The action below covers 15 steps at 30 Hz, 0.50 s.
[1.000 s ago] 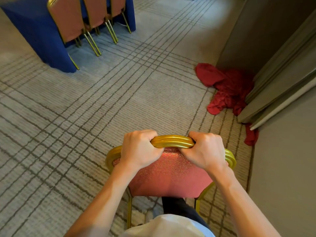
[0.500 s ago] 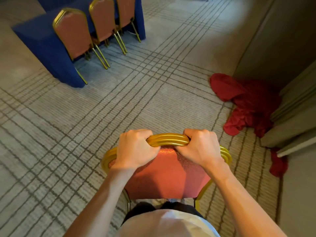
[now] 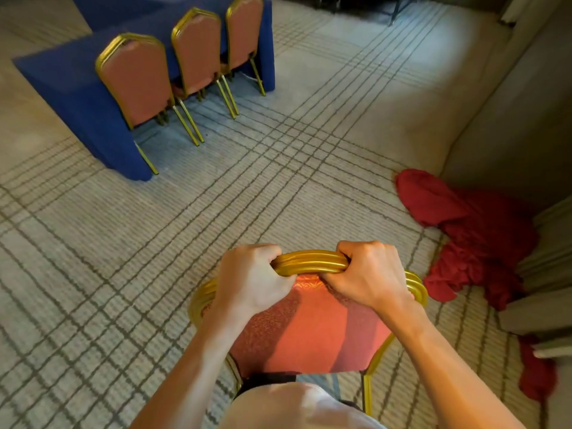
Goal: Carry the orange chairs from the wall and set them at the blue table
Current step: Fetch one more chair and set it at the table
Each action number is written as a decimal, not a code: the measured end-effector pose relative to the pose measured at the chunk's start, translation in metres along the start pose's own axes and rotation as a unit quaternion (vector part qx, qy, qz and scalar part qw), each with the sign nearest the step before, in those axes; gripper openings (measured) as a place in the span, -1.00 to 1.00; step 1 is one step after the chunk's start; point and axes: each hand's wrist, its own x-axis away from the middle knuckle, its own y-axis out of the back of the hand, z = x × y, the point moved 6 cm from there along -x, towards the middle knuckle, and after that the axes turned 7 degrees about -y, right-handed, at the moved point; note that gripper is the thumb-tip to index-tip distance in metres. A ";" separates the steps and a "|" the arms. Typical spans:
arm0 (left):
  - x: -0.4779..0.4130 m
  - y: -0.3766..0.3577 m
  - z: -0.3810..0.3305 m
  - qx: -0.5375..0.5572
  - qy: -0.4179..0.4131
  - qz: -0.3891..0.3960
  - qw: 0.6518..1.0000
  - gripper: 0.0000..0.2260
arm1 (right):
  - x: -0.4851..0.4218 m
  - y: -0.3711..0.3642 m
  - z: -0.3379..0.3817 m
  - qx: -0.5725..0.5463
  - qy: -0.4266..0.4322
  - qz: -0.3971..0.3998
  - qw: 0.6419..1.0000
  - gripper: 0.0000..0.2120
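Observation:
An orange chair [image 3: 312, 332] with a gold frame is right in front of me, its backrest facing me. My left hand [image 3: 250, 280] grips the top rail of the backrest on the left. My right hand [image 3: 368, 274] grips the same rail on the right. The blue table [image 3: 77, 88] stands at the upper left, draped to the floor. Three matching orange chairs [image 3: 139, 82] are lined up along its near side with their backs toward me.
A heap of red cloth [image 3: 473, 233] lies on the carpet to the right, against a grey wall [image 3: 510, 119] and a stepped ledge [image 3: 544, 308]. Striped carpet stretches between me and the table. Dark furniture legs show at the far top edge.
The table and its three chairs have come lower and nearer in view, and the red cloth has slid down to the right. Both hands keep the same grip on the chair's rail.

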 end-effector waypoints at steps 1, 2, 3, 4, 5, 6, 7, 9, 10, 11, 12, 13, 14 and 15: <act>-0.017 -0.004 0.012 0.003 -0.001 0.008 1.000 -0.54 | -0.017 -0.004 0.003 -0.003 -0.009 0.004 1.000 -0.47; -0.032 -0.008 0.023 0.012 -0.001 0.017 1.000 -0.57 | -0.034 -0.007 0.005 -0.005 -0.015 0.005 1.000 -0.46; -0.048 -0.011 0.032 0.018 -0.004 0.023 1.000 -0.59 | -0.049 -0.009 0.007 -0.004 -0.019 0.003 1.000 -0.46; -0.064 -0.013 0.041 0.020 -0.009 0.027 0.999 -0.61 | -0.064 -0.010 0.009 0.000 -0.024 -0.001 1.000 -0.46; -0.078 -0.013 0.046 0.020 -0.016 0.027 0.999 -0.62 | -0.075 -0.009 0.010 0.004 -0.031 -0.004 1.000 -0.46; -0.092 -0.013 0.051 0.022 -0.026 0.022 0.999 -0.64 | -0.088 -0.008 0.011 0.008 -0.038 -0.011 0.999 -0.46; -0.106 -0.013 0.056 0.026 -0.035 0.019 0.999 -0.64 | -0.101 -0.007 0.012 0.009 -0.046 -0.018 0.999 -0.46; -0.139 -0.013 0.066 0.027 -0.049 0.010 0.998 -0.65 | -0.131 -0.003 0.014 0.014 -0.050 -0.039 0.998 -0.48; -0.155 -0.012 0.071 0.030 -0.056 0.008 0.998 -0.65 | -0.147 -0.001 0.015 0.015 -0.047 -0.048 0.998 -0.49; -0.170 -0.013 0.075 0.033 -0.061 0.008 0.998 -0.64 | -0.161 -0.001 0.014 0.016 -0.045 -0.053 0.997 -0.51; -0.184 -0.015 0.080 0.034 -0.068 0.007 0.997 -0.62 | -0.174 -0.003 0.013 0.014 -0.045 -0.055 0.997 -0.53; -0.197 -0.019 0.083 0.032 -0.075 0.009 0.997 -0.61 | -0.186 -0.005 0.010 0.009 -0.045 -0.056 0.997 -0.54; -0.208 -0.024 0.087 0.031 -0.081 0.012 0.996 -0.60 | -0.196 -0.009 0.006 0.004 -0.047 -0.057 0.997 -0.55; -0.220 -0.030 0.090 0.031 -0.088 0.016 0.996 -0.60 | -0.208 -0.013 0.002 0.002 -0.048 -0.057 0.997 -0.55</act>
